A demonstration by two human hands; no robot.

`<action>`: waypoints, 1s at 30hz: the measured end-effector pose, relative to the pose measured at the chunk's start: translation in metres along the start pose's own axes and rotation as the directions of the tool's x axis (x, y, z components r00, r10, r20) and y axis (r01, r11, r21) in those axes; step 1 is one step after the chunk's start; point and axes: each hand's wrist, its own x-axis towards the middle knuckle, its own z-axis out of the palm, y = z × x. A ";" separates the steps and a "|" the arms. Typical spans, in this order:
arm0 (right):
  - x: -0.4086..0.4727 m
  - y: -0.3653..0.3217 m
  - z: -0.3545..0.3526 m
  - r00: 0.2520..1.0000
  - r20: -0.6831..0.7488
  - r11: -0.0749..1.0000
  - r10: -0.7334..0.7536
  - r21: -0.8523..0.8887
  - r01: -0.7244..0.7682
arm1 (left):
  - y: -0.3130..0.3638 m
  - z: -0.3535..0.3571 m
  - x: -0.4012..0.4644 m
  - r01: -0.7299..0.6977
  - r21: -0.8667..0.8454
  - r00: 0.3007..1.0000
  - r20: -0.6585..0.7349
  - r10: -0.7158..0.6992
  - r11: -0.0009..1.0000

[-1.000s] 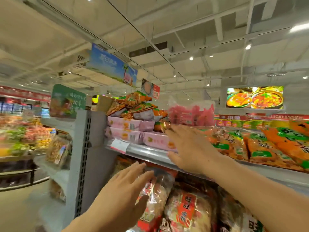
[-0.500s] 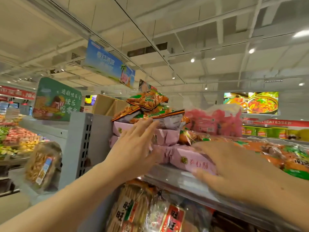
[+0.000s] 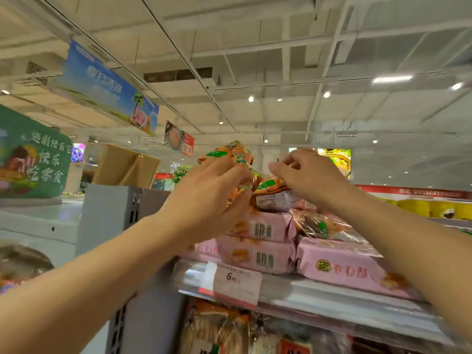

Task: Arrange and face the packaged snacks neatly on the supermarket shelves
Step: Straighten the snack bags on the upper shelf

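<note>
Pink snack packs (image 3: 258, 254) lie stacked on the top shelf (image 3: 332, 300), and one larger pink pack (image 3: 342, 267) sits to their right. Orange-and-green snack bags (image 3: 229, 153) are piled on top of the pink stack. My left hand (image 3: 212, 192) grips one orange bag from the left, fingers curled round it. My right hand (image 3: 309, 177) pinches the top edge of another orange bag (image 3: 270, 186) just to the right. A clear-wrapped orange bag (image 3: 319, 226) lies behind the large pink pack.
A price tag (image 3: 237, 281) hangs on the shelf's front rail. More bagged snacks (image 3: 217, 330) fill the shelf below. A grey shelf upright (image 3: 107, 221) stands at left, with a green sign (image 3: 33, 157) and a cardboard box (image 3: 125, 166) beyond it.
Both hands rose from the pink packs to the orange bags on top of the stack. The left hand took hold of a bag and the right now pinches one.
</note>
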 end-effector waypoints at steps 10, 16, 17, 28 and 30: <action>-0.003 -0.017 0.007 0.901 0.324 0.956 0.287 -0.157 -0.248 | -0.050 0.026 0.066 0.470 0.122 0.830 0.275 -0.485 0.874; -0.010 -0.014 0.007 0.904 0.304 0.953 0.300 -0.068 -0.294 | -0.048 0.024 0.071 0.511 0.027 0.821 0.282 -0.497 0.859; -0.010 -0.012 0.006 0.902 0.299 0.945 0.312 0.001 -0.327 | -0.047 0.023 0.072 0.504 0.028 0.826 0.275 -0.492 0.863; -0.030 0.020 -0.033 0.936 0.068 0.890 0.347 0.291 -0.351 | -0.029 0.018 0.071 0.442 -0.177 0.897 0.075 -0.435 0.880; -0.045 0.027 -0.040 0.941 0.007 0.900 0.338 0.288 -0.326 | -0.011 0.020 0.067 0.398 -0.286 0.911 0.009 -0.413 0.872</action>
